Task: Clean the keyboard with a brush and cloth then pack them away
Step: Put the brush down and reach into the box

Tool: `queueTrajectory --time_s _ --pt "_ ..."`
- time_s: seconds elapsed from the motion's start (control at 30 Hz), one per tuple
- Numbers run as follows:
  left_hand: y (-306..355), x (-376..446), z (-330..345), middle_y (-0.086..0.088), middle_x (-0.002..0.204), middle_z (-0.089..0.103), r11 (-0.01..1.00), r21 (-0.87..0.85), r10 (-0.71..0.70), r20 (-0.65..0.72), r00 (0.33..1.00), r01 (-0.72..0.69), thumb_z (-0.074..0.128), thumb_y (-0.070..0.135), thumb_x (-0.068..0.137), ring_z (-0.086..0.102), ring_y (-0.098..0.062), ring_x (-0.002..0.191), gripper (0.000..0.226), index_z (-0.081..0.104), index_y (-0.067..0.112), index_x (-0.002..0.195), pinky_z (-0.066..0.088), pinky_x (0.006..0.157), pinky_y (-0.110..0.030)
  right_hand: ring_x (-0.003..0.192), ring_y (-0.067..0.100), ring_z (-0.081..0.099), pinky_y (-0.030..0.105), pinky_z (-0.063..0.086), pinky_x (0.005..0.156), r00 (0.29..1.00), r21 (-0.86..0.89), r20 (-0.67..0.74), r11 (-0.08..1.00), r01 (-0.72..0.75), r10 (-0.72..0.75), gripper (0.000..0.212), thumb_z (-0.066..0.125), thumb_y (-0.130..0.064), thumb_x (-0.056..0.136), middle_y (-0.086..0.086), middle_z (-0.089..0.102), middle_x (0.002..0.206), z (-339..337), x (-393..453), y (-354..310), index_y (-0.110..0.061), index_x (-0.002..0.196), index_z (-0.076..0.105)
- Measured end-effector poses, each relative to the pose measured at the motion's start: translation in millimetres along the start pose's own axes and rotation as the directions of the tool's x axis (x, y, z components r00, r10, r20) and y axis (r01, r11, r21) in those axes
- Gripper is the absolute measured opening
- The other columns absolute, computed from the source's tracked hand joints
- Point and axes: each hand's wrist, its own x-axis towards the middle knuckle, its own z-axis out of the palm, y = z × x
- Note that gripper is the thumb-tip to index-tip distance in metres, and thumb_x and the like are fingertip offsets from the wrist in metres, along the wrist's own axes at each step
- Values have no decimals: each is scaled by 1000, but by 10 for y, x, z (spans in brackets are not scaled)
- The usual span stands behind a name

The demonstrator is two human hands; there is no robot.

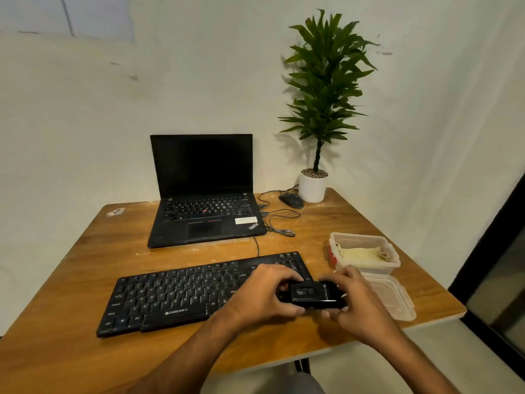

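- Both hands grip a small black device [315, 296] over the keyboard's right end: left hand [264, 294] curled round its left side, right hand [350, 301] its right.
- Black keyboard [181, 294] lies along the table's [85, 268] front edge.
- Near the right edge, an open clear container [366, 251] holds a yellowish cloth [359, 254].
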Motion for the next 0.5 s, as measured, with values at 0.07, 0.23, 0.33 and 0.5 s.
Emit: queueTrajectory --time_s 0.07,0.23,0.33,0.5 --pt "44 42 113 16 112 67 1000 16 18 50 999 -19 88 39 77 60 2 104 47 72 27 120 54 90 -20 101 3 49 16 43 83 999 -116 -36 993 -30 26 63 88 -34 67 -16 51 109 4 -97 90 -33 126 64" --pt "137 140 335 12 116 67 998 49 29 152 988 -37 85 39 81 59 0 106 48 71 25 124 54 94 -25 96 3 48 15 41 80 993 -191 -42 975 -113 107 66 89 -44 65 -16 54 105 -12 -235 274 -31 125 66" --pt "176 192 403 10 114 70 996 75 35 173 984 -48 83 37 83 60 0 105 44 71 24 123 54 94 -25 92 3 47 12 35 72 994 -201 -46 974 -108 101 68 90 -44 64 -16 50 103 -11 -268 348 -29 126 67" --pt "197 233 421 10 113 69 994 100 21 196 980 -41 81 38 83 60 -1 104 41 71 25 121 53 93 -27 90 3 49 11 38 72 994 -179 -58 978 -105 96 66 90 -42 63 -16 49 102 6 -283 395 -30 124 68"
